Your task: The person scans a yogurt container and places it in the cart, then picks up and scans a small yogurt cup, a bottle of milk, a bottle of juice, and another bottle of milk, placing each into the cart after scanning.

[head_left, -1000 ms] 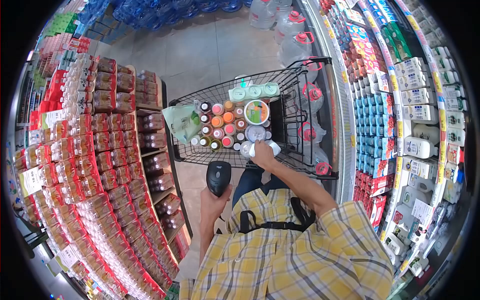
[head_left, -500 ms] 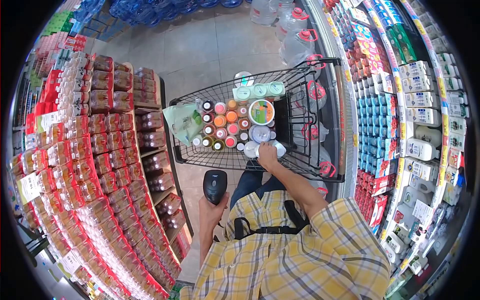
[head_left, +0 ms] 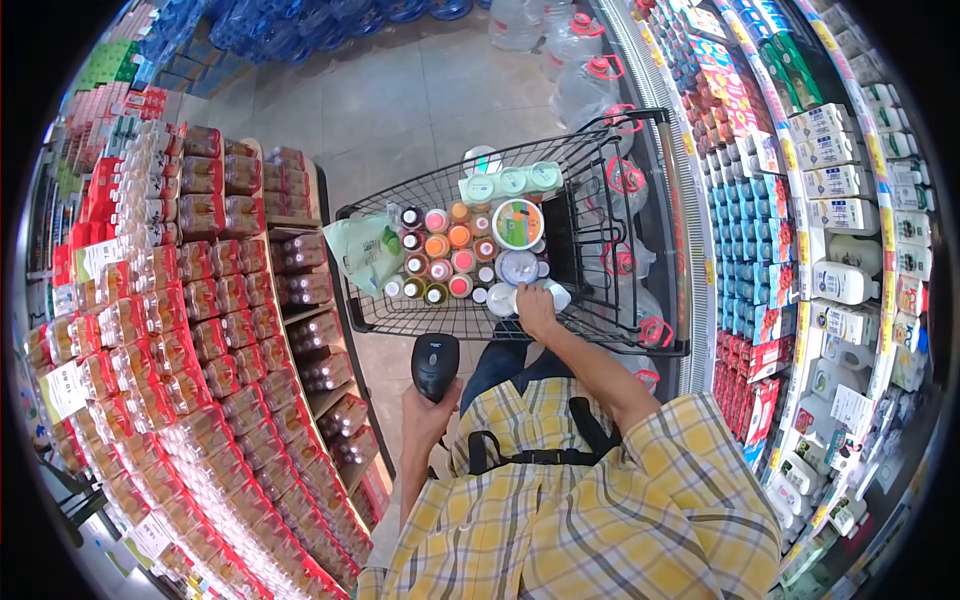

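Observation:
My left hand [head_left: 425, 418] is wrapped round the handle of a black handheld barcode scanner [head_left: 436, 366], held upright near my body, short of the cart. My right hand [head_left: 535, 305] reaches over the near side of the black wire shopping cart [head_left: 450, 329] and closes on a white bottle [head_left: 557, 298] that lies sideways. Beside it stand a clear-lidded tub [head_left: 519, 266] and a round tub with an orange and green lid [head_left: 518, 223]. Several capped bottles [head_left: 437, 246] fill the cart's middle. Behind them is a pale green multipack [head_left: 512, 182], with a green bag [head_left: 365, 252] at the left end.
Stacked red-wrapped drink packs [head_left: 215, 330] rise at the left. Large water jugs with pink handles [head_left: 588, 90] line the right side, below a refrigerated shelf of cartons and bottles [head_left: 838, 185]. Blue water bottles [head_left: 330, 22] stand at the far end of the tiled floor [head_left: 375, 95].
The view has shifted slightly, so the cart and shelves sit a little differently. The scanner has tilted and risen slightly in my left hand. My right hand keeps its grip on the white bottle.

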Tool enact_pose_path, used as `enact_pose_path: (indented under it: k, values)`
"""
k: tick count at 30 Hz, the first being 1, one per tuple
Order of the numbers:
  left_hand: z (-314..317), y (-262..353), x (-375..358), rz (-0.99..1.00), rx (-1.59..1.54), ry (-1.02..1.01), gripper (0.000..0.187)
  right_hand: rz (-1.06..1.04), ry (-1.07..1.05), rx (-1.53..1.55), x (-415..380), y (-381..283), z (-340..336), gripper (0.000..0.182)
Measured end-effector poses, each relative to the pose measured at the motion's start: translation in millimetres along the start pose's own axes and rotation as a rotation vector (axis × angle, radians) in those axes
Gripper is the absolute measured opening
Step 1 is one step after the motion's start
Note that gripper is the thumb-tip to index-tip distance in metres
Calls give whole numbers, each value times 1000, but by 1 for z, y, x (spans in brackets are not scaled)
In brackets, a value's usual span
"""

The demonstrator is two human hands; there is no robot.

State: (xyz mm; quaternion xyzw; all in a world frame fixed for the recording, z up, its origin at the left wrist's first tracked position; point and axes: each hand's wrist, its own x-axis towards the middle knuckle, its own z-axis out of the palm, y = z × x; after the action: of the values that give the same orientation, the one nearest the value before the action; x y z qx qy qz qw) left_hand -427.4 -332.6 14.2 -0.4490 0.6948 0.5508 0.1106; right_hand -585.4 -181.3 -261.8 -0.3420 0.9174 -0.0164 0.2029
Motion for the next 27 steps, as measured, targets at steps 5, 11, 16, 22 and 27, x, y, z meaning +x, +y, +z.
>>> enact_pose_path:
  k: [5,11,16,22,27]
  values:
    - [4,-6,10,20,40,-28,27,15,42,46,-6,0,-3,42]
    - [11,-7,24,-22,163,-33,35,11,94,536,-15,4,8,43]
    - [38,5,51,174,28,-141,24,57,69,434,-31,16,-51,34]
    - [87,73,45,343,32,-312,25,156,114,803,-99,65,-154,51]
    - [121,93,63,405,38,-407,25,115,228,1059,-138,98,-176,55]
